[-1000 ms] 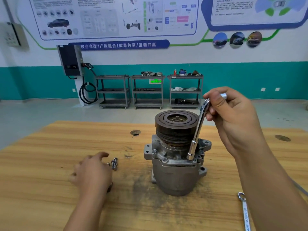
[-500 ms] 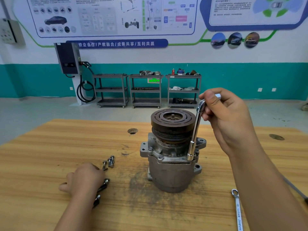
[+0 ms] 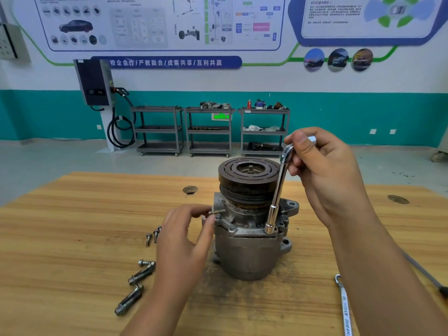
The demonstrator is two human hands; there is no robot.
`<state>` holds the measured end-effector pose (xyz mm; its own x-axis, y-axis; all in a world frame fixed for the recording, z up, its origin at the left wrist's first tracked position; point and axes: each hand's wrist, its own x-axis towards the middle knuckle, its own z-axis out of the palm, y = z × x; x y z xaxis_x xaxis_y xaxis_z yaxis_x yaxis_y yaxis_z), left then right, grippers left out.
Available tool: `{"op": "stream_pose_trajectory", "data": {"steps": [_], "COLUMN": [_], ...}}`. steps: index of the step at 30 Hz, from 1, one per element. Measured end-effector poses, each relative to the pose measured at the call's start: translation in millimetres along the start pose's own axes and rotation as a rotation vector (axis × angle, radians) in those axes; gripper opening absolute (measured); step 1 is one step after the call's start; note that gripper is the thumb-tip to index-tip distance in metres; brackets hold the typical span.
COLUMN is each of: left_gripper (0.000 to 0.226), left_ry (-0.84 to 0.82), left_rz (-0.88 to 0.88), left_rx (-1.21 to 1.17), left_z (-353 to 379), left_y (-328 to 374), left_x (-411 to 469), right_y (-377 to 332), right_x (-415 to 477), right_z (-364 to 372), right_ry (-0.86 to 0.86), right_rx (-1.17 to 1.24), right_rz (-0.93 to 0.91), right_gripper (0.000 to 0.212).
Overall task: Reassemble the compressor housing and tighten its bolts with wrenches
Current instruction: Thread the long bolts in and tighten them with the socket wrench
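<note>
A grey compressor (image 3: 249,251) with a dark pulley (image 3: 248,175) on top stands upright on the wooden table (image 3: 60,238). My right hand (image 3: 327,170) grips the bent top of a chrome L-shaped socket wrench (image 3: 278,190); its lower socket end sits on a bolt at the housing flange's right front. My left hand (image 3: 184,241) is at the compressor's left side and pinches a bolt (image 3: 215,211) held against the flange's left edge. Long bolts (image 3: 138,278) and short bolts (image 3: 154,235) lie loose on the table to the left.
A flat chrome wrench (image 3: 345,309) lies on the table at the lower right, with a grey rod (image 3: 421,270) beyond it. Two round holes (image 3: 190,190) mark the tabletop. Metal shelf carts (image 3: 211,129) and a wall charger stand on the floor behind.
My left hand rose from the loose bolts on the table to the compressor's left flange with a bolt in its fingers. My right hand and the L-wrench stayed on the right-front bolt.
</note>
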<state>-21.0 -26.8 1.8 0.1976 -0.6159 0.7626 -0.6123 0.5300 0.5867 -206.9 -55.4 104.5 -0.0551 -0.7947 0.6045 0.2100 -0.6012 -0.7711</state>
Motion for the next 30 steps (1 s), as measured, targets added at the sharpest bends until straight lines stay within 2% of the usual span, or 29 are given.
{"op": "stream_pose_trajectory", "data": {"steps": [3, 7, 23, 30], "left_gripper": [0.014, 0.021, 0.019, 0.021], "left_ry": [-0.017, -0.024, 0.049, 0.041], "left_rz": [0.113, 0.167, 0.040, 0.053], "left_rx": [-0.013, 0.047, -0.071, -0.085], "left_z": [5, 9, 15, 16], "left_y": [4, 1, 0, 6], "left_x": [-5, -7, -10, -11], "right_y": [1, 1, 0, -3], "right_x": [0, 0, -5, -6], "right_z": [0, 0, 11, 13], "right_ry": [-0.004, -0.004, -0.042, -0.090], "right_rx": [-0.014, -0.020, -0.002, 0.057], "right_rz": [-0.001, -0.004, -0.031, -0.130], "right_gripper": [0.022, 0.024, 0.024, 0.018]}}
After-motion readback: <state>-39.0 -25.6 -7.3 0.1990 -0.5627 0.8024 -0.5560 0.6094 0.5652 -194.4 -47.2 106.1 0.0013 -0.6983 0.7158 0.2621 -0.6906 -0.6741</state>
